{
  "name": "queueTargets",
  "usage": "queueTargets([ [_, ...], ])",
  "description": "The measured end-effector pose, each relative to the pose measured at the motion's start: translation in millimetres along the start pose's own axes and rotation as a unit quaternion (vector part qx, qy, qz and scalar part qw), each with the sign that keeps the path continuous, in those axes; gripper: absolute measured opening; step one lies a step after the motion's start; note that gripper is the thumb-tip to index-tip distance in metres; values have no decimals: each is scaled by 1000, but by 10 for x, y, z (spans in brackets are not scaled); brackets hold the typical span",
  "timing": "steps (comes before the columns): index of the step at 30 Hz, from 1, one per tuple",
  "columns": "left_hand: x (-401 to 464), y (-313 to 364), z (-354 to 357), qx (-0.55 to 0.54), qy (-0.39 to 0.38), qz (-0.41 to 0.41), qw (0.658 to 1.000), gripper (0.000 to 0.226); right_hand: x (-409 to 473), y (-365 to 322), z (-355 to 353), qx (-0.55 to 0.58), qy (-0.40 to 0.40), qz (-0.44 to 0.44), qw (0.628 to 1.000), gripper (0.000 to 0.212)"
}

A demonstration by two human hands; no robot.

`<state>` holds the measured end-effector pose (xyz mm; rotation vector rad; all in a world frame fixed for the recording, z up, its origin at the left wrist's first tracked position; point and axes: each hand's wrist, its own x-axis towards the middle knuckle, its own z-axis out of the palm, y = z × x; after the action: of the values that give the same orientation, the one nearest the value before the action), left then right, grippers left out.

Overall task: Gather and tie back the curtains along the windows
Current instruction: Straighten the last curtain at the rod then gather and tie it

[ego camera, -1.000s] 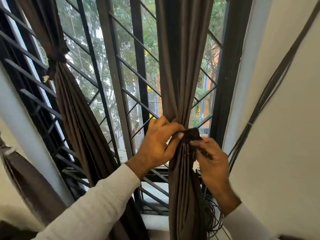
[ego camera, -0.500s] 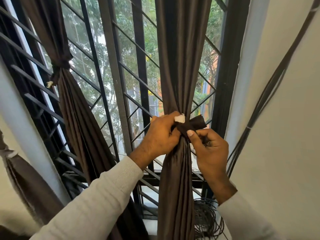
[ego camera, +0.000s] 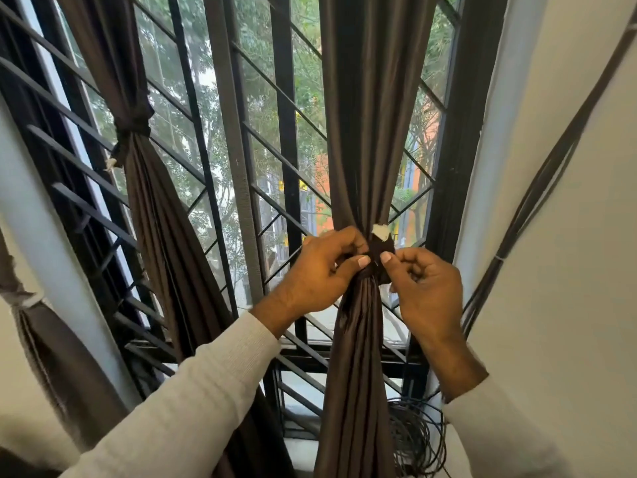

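Low in the frame, two pale knit sleeves reach up toward the centre. The left hand (ego camera: 319,270) curls round the bunched waist of the brown curtain (ego camera: 365,132), thumb pressed at the knot; the right hand (ego camera: 427,291) pinches the short tail of the tie-back strip (ego camera: 381,250), fingers tightly curled. The curtain hangs right of centre, cinched just above the middle of the frame.

To finish this well, I judge the tail wants a firm sideways pull while the left thumb pins the crossing, so the pleats do not slip loose; the smooth cloth looks likely to slide.

The fabric is dark and faintly glossy, falling in long narrow folds. A cream patch (ego camera: 380,232) shows at the tie's end. At lower right sits a coil of thin dark cable (ego camera: 418,439). Further back at the left, a second curtain (ego camera: 144,188) is already tied. Beyond stand the black window grille (ego camera: 275,98) with slanting bars, then green trees.
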<state>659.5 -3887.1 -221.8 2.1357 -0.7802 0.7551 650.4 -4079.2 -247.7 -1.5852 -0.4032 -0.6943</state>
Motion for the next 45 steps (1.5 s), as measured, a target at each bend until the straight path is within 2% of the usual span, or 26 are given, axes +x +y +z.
queueTargets([
  [2, -38, -18, 47, -7, 18, 19, 1000, 2, 32, -11, -27, 0, -15, 0, 1000, 12],
  [4, -43, -54, 96, -1, 38, 9, 999, 5, 36, -41, -52, 14, -51, -13, 998, 9],
  [7, -12, -56, 137, -13, 41, -13, 999, 7, 8, -58, -86, 5, -93, -60, 994, 17],
  [11, 24, -60, 139, -34, 9, -9, 999, 9, 61, -1, -129, 11, -96, -16, 995, 50],
  [12, 26, -73, 136, -39, 1, -6, 999, 10, 89, 4, -143, 2, -105, -5, 995, 51],
  [16, 38, -79, 152, -71, -2, -13, 997, 16, 149, 1, -190, -41, -103, 10, 994, 9],
  [19, 15, -30, 177, -98, 5, -22, 995, 20, 189, 27, -195, -43, -76, 29, 996, 9],
  [21, -25, 18, 206, -89, 15, -17, 996, 40, 236, 22, -204, -40, -64, 48, 996, 10],
  [24, -72, 50, 280, 31, 71, 22, 997, 60, 299, 31, -219, -48, -65, 61, 995, 9],
  [27, -51, 49, 325, 125, 138, 80, 979, 55, 330, 52, -230, -47, -79, 64, 994, 8],
  [33, 27, -111, 353, 275, 90, 180, 940, 33, 424, 58, -284, -41, -111, 51, 992, 10],
  [37, 47, -105, 374, 262, 75, 163, 948, 31, 508, 83, -353, -49, -162, -11, 986, 7],
  [41, 112, -33, 326, 249, 52, 119, 960, 20, 609, 119, -398, -81, -177, -84, 977, 7],
  [43, 163, -89, 276, 199, 20, 81, 976, 16, 672, 154, -405, -101, -178, -117, 972, 8],
  [45, 240, -166, 223, 108, -39, 46, 992, 14, 726, 174, -395, -91, -182, -112, 973, 11],
])
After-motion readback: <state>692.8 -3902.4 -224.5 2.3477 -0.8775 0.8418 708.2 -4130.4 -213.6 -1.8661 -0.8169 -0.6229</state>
